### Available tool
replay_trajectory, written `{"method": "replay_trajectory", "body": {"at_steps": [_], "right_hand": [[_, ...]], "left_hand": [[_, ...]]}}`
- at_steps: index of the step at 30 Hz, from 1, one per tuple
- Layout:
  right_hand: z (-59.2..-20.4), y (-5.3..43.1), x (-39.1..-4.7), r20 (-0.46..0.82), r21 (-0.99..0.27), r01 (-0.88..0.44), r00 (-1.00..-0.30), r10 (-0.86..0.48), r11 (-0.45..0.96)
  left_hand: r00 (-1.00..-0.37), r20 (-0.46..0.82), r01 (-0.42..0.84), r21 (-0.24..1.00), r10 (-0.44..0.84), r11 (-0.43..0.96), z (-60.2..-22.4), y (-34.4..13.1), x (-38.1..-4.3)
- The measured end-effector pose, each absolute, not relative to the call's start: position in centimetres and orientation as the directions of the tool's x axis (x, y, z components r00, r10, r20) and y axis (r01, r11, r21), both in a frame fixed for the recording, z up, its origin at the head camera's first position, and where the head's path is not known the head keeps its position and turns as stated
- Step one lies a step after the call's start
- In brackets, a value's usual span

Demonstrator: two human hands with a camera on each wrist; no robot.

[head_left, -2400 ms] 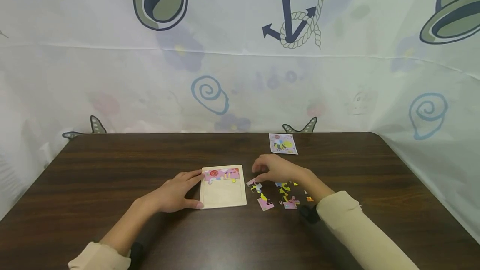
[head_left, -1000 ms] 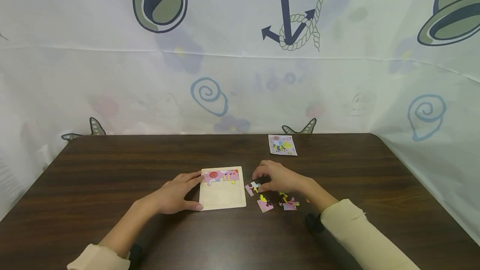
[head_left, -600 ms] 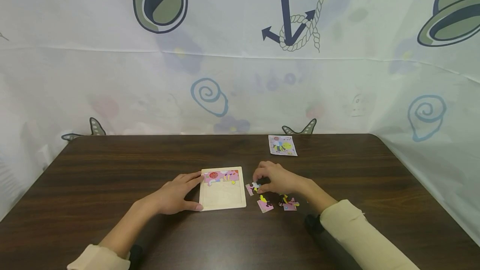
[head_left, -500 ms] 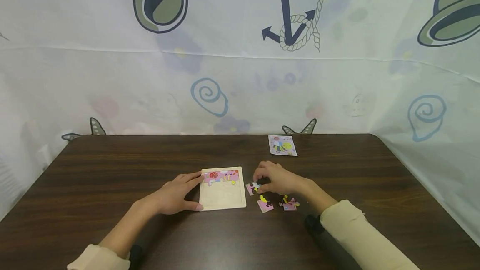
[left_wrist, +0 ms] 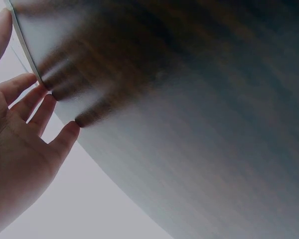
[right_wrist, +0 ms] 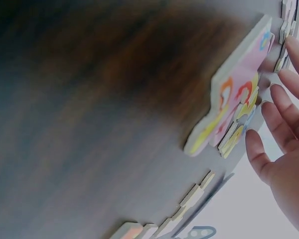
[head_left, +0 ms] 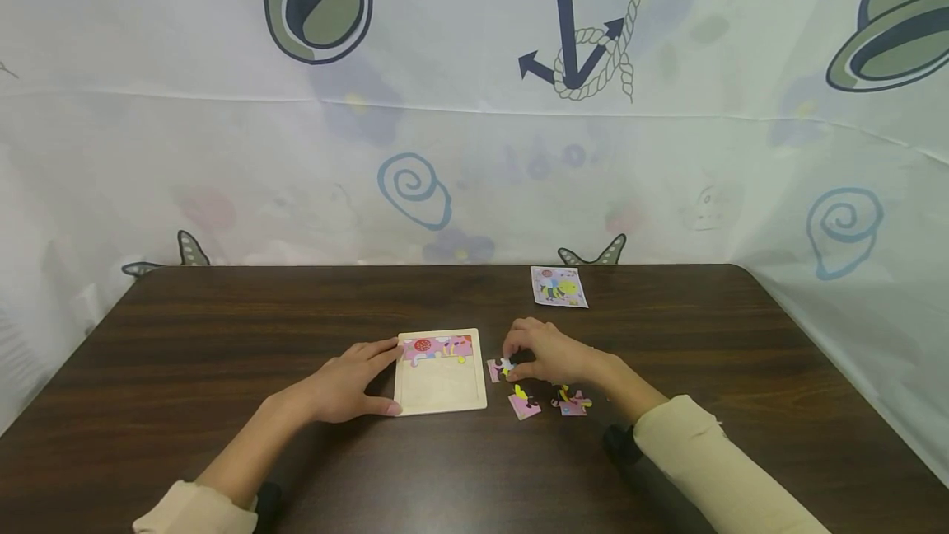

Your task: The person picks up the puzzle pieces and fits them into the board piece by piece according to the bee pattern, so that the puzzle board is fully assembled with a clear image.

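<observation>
Head view, twelve o'clock being the top of each view:
– Puzzle tray (head_left: 441,390), pale wood, flat on a dark wood-grain table (head_left: 415,468); a pink printed strip (head_left: 437,347) fills its twelve o'clock side, bare wood below.
– Left hand (head_left: 344,386), at the tray's nine o'clock: thumb and fingers extended, spread well apart, touching that edge without closing round it.
– Right hand (head_left: 550,355), at the tray's three o'clock: thumb and index finger bent, pinching a puzzle piece (head_left: 495,371), pink, white and black, just beside the tray.
– Corner piece (head_left: 525,408), pink and yellow, at four o'clock of the tray.
– Piece group (head_left: 574,406), pink and yellow, between three and four o'clock, farther off.
– Picture card (head_left: 559,287), bee print, at two o'clock.
– Cloth backdrop (head_left: 474,48), with anchor and shells, at twelve o'clock.

Left wrist view:
– Left hand at nine o'clock, fingers outstretched, fingertips against the tray's thin edge at ten o'clock.

Right wrist view:
– Right hand at three to four o'clock, lower fingers loosely spread; the pinch itself is too cramped to make out.
– Large pink piece (right_wrist: 241,79) at two o'clock.
– Row of pieces (right_wrist: 189,198) towards half past five, seen edge-on.
</observation>
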State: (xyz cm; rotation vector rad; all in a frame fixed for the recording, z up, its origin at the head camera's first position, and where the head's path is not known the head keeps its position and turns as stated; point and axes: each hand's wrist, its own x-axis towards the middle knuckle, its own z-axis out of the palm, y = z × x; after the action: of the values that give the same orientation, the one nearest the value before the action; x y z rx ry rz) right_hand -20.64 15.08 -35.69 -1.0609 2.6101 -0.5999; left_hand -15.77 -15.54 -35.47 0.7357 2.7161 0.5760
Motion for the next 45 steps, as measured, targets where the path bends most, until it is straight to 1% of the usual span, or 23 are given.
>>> {"method": "replay_trajectory", "body": {"at_steps": [10, 24, 32, 36, 45], "right_hand": [[-35.5, 15.1, -20.7, -0.095, -0.474, -0.582, -0.712, -0.696, 0.661], [-35.6, 15.0, -20.8, -0.081, -0.482, -0.600, -0.696, -0.714, 0.639], [-35.6, 15.2, -20.8, -0.050, -0.484, -0.625, -0.679, -0.732, 0.613], [-35.4, 15.3, -21.0, -0.044, -0.505, -0.611, -0.687, -0.725, 0.610], [-34.6, 15.0, -21.3, 0.029, -0.522, -0.633, -0.683, -0.730, 0.572]], "left_hand": [[-0.833, -0.149, 0.430, 0.433, 0.533, 0.792, -35.5, -15.6, -15.9], [-0.834, -0.155, 0.426, 0.431, 0.530, 0.795, -35.6, -15.6, -15.9], [-0.833, -0.147, 0.430, 0.437, 0.534, 0.790, -35.7, -15.6, -15.9], [-0.832, -0.142, 0.434, 0.435, 0.536, 0.789, -35.7, -15.6, -15.9], [-0.830, -0.139, 0.439, 0.436, 0.540, 0.786, -35.6, -15.6, -15.8]]}}
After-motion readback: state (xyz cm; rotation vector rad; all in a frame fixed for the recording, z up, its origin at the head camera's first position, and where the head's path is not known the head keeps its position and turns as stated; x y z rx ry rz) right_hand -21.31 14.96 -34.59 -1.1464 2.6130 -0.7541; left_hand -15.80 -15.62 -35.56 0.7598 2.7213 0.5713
